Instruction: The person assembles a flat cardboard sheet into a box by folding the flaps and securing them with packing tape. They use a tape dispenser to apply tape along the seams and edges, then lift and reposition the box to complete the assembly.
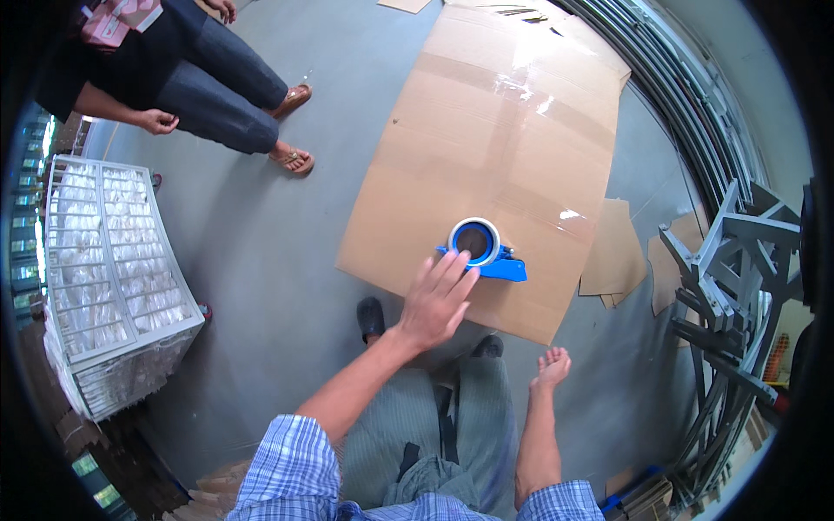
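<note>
My left hand (439,300) reaches forward with its fingers stretched out. Its fingertips overlap the near edge of a blue tape dispenser (504,269) fitted with a roll of tape; whether they touch it I cannot tell. The dispenser appears over the near part of a large flat cardboard sheet (486,174), which has strips of clear tape across it. My right hand (552,366) hangs at the right, beyond the sheet's near corner, with its fingers curled in and nothing visible in them.
A person (217,87) in dark trousers and sandals stands at the far left. Below them is a white wire cage (122,260) packed with plastic-wrapped items. Grey metal frames (738,260) crowd the right side. Cardboard scraps (615,252) lie beside the large sheet.
</note>
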{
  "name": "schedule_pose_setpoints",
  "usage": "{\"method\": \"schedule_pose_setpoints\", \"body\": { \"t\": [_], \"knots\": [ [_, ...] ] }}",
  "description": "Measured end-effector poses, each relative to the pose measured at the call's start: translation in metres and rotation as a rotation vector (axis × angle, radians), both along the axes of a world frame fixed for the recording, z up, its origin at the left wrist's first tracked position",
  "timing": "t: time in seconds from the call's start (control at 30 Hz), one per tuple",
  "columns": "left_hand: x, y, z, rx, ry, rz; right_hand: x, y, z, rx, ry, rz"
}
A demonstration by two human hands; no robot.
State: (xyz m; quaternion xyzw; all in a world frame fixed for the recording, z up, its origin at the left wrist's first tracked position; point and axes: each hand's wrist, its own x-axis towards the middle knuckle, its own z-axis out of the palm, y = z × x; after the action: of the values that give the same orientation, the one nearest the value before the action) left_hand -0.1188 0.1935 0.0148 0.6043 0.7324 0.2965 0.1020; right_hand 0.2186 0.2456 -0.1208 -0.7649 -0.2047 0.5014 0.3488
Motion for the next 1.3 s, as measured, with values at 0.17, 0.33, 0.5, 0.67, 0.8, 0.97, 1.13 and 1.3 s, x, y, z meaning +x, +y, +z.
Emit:
{"method": "schedule_pose_setpoints", "body": {
  "t": [0.17,0.33,0.5,0.67,0.8,0.97,1.13,1.3],
  "knots": [
    [-0.052,0.064,-0.029,-0.299,0.309,-0.259,-0.04,0.059,0.013,0.203,0.339,0.37],
    [-0.073,0.018,-0.048,-0.189,0.135,0.069,-0.109,0.036,0.042,0.11,0.043,0.427],
    [-0.101,-0.017,-0.046,-0.03,0.209,0.317,-0.173,-0.004,0.09,0.16,-0.247,0.488],
    [-0.164,-0.049,-0.039,-0.041,0.136,0.71,-0.241,-0.047,0.161,0.309,-0.212,0.779],
    [-0.216,-0.081,-0.035,-0.12,0.084,1.133,-0.27,-0.05,0.161,0.531,0.202,1.3],
    [-0.274,-0.133,-0.018,0.004,-0.117,1.288,-0.288,0.004,0.051,0.197,-0.55,0.809],
    [-0.33,-0.154,-0.016,0.052,-0.291,1.218,-0.26,0.023,-0.02,0.023,0.144,0.694],
    [-0.363,-0.177,-0.04,0.209,-0.746,1.253,-0.262,0.046,0.031,0.133,0.478,0.588]
  ]
}}
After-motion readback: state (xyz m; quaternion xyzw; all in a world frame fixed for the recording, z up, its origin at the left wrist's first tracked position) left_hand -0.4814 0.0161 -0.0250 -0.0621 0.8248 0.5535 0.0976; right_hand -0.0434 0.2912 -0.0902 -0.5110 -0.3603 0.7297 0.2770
